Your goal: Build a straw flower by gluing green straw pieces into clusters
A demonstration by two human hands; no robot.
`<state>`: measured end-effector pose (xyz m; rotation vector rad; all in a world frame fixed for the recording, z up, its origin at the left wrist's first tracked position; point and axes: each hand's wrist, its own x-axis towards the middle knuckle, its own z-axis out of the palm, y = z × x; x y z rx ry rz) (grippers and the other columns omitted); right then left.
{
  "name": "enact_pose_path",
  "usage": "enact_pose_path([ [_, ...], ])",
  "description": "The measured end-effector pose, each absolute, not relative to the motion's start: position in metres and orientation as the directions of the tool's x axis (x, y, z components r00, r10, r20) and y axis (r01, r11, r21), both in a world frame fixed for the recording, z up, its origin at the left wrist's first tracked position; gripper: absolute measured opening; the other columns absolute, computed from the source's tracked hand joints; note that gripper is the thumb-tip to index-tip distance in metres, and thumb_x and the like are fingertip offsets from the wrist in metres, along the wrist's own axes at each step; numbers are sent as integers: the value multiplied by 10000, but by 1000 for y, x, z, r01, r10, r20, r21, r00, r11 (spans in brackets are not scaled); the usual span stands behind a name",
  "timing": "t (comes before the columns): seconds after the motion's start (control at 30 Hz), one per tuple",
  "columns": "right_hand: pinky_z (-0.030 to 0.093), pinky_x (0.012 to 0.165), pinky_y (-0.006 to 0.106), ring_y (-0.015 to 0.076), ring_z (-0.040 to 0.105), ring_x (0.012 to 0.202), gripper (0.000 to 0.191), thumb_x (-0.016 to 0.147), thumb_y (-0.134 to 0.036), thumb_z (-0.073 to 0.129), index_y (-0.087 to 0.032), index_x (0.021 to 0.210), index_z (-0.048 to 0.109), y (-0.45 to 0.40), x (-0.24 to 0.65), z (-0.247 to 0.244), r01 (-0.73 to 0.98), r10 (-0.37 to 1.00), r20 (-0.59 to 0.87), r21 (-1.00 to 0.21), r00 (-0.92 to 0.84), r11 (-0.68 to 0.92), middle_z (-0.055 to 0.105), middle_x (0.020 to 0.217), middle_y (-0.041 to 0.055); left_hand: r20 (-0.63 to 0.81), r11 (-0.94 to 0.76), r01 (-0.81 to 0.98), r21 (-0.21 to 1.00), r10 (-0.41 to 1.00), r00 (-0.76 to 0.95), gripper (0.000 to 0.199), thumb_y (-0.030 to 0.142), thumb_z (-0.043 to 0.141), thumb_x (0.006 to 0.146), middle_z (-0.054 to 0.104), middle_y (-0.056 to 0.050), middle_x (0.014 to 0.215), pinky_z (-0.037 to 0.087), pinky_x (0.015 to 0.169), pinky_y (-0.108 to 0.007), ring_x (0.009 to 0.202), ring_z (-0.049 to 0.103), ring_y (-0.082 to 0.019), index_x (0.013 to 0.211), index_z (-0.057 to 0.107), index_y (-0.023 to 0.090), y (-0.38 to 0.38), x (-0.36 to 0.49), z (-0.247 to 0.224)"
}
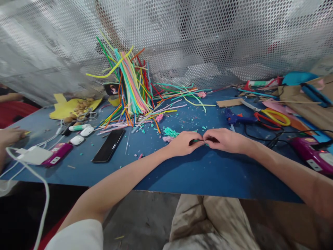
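My left hand point(183, 143) and my right hand point(223, 140) meet fingertip to fingertip just above the blue table point(166, 173). Both are closed in a pinch. A small bit of something dark or teal shows at the fingertips, too little of it visible to name. Just left of my left hand lies a bunch of curled teal pieces point(170, 132), with a pale lilac bunch point(168, 139) below it. Beyond my right hand a blue glue gun point(240, 118) rests on the table.
Many coloured pipe cleaners point(134, 83) stand in a bundle at the back. A black phone point(108, 146) lies left. Scissors point(275, 116) and a purple power strip point(313, 154) with cables are right. Another person's hand point(11, 136) is at the far left. A perforated metal panel point(182, 38) stands behind.
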<state>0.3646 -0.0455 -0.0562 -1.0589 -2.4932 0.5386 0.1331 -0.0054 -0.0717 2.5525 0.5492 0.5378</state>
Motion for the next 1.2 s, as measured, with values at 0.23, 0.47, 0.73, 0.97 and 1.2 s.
enact_pose_path([
  [0.23, 401, 653, 248, 128, 547, 690, 81, 930, -241, 498, -214, 912, 572, -47, 363, -54, 612, 767, 139, -521, -627, 595, 630, 806, 4, 282, -812, 270, 517, 460, 842, 237, 321, 508, 1011, 736, -57, 975, 478, 811, -260, 858, 662, -150, 1016, 702, 184, -5, 132, -71],
  [0.47, 423, 670, 257, 138, 579, 712, 129, 957, -287, 502, -215, 976, 608, -45, 365, -57, 586, 750, 148, -536, -644, 608, 669, 850, 19, 287, -804, 273, 528, 472, 834, 226, 306, 527, 998, 732, -38, 910, 453, 744, -242, 777, 639, -130, 941, 705, 179, -5, 132, -70],
  [0.73, 474, 845, 290, 168, 666, 928, 245, 1012, -349, 472, -236, 1070, 682, -43, 372, -59, 502, 681, 251, -514, -687, 696, 734, 1034, 49, 260, -756, 289, 588, 514, 817, 237, 340, 546, 989, 735, -31, 902, 448, 728, -236, 766, 639, -124, 915, 703, 179, -5, 130, -66],
  [0.97, 450, 774, 276, 156, 639, 834, 221, 1013, -344, 463, -225, 1013, 650, -45, 368, -60, 536, 708, 230, -512, -668, 671, 713, 942, 33, 242, -748, 278, 603, 503, 830, 257, 355, 532, 996, 733, -31, 893, 447, 729, -237, 757, 638, -123, 920, 703, 178, -5, 130, -66],
  [1.2, 410, 721, 280, 161, 584, 785, 171, 1016, -315, 419, -221, 959, 550, -48, 362, -57, 574, 730, 151, -520, -667, 632, 657, 889, 31, 252, -766, 267, 584, 484, 838, 262, 360, 527, 995, 729, -33, 879, 444, 714, -238, 740, 629, -122, 934, 697, 171, -4, 130, -67],
])
